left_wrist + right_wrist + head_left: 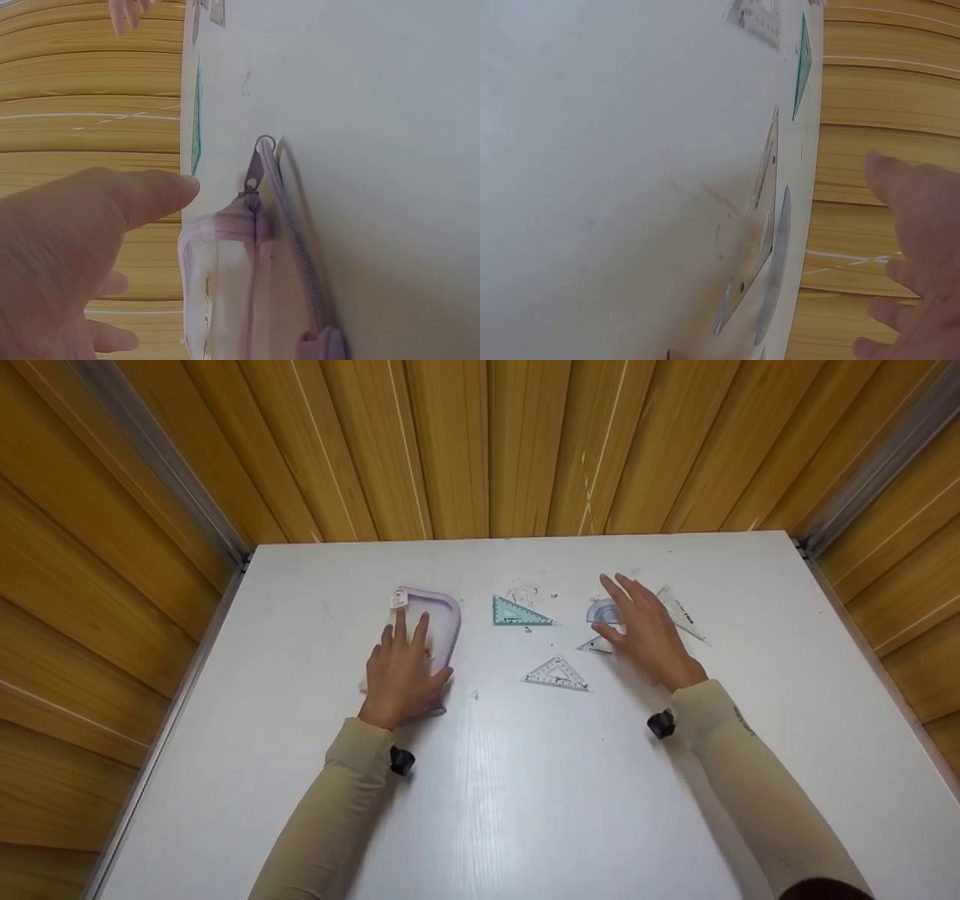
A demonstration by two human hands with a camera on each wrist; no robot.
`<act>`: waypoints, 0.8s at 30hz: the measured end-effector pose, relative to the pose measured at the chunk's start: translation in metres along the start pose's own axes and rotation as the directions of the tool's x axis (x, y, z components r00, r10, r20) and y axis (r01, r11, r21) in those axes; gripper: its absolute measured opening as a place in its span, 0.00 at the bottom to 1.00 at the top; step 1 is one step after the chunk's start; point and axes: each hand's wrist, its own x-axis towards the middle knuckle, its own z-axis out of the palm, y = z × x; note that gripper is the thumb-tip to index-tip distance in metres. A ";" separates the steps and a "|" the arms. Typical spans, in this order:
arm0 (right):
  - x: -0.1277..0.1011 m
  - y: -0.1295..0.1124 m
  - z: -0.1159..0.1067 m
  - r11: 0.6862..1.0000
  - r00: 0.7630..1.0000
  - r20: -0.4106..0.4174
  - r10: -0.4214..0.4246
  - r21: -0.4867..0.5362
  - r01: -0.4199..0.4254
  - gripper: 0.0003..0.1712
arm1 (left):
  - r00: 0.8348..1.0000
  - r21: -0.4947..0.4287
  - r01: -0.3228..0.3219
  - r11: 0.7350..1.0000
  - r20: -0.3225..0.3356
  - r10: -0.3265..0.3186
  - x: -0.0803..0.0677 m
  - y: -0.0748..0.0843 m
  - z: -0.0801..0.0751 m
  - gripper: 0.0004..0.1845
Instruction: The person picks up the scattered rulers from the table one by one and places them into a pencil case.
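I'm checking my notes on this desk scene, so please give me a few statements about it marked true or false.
1. The left hand rests on a lilac zip pouch. True.
2. The right hand grips the green set square. False: the hand is open over the blue protractor, apart from the green one.
3. A clear set square lies between the hands on the white table. True.
4. The pouch's zip pull is missing. False: it shows in the left wrist view.

Clear plastic pouch (pixel 431 622), smooth white table (pixel 525 780)
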 end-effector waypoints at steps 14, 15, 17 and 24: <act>0.026 -0.032 0.022 0.981 0.995 0.075 0.060 0.180 -0.073 0.57 | 1.000 -0.049 0.026 0.998 0.010 -0.026 0.005 0.006 0.007 0.47; 0.028 -0.034 0.024 0.980 0.995 0.080 0.062 0.184 -0.076 0.57 | 1.000 -0.053 0.029 0.998 0.011 -0.028 0.006 0.006 0.008 0.47; 0.032 -0.038 0.028 0.979 0.995 0.086 0.055 0.189 -0.071 0.57 | 0.999 -0.060 0.031 0.998 0.010 -0.030 0.007 0.006 0.009 0.45; 0.034 -0.047 0.041 0.977 0.994 0.111 0.022 0.207 -0.044 0.52 | 0.999 -0.064 0.035 0.997 0.019 -0.034 0.005 0.008 0.016 0.40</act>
